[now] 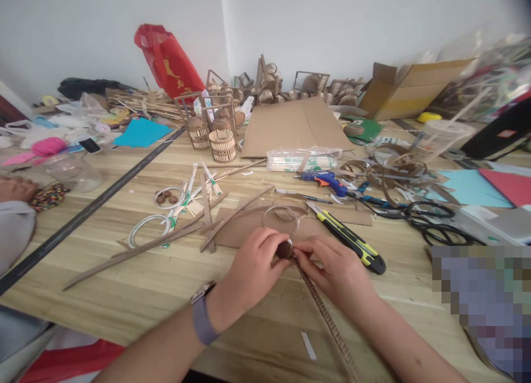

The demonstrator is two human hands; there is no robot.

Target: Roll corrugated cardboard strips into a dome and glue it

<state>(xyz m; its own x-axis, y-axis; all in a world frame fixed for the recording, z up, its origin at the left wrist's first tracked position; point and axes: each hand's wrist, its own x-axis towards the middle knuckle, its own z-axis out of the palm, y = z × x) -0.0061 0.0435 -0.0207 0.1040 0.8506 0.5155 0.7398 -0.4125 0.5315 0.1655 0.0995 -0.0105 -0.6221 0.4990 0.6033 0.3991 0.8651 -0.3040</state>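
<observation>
Just above the table, my left hand [257, 267] grips a small dark brown round piece [285, 250] between thumb and fingers. My right hand [332, 264] pinches a long brown corrugated strip [323, 311] where it meets the round piece. The strip's free end trails down toward the bottom edge of the view. Behind my hands lie a cardboard piece [236, 228] and a thin pale ring [274, 207]. A yellow and black cutter [350, 236] rests beside my right hand.
Scissors [431, 223], a blue glue gun [327, 181] and curled brown strips [385, 167] lie to the right. Small stick baskets [223, 145] stand behind. Rings [149, 231] and loose strips lie left. Another person's hand [16, 189] is at the left edge.
</observation>
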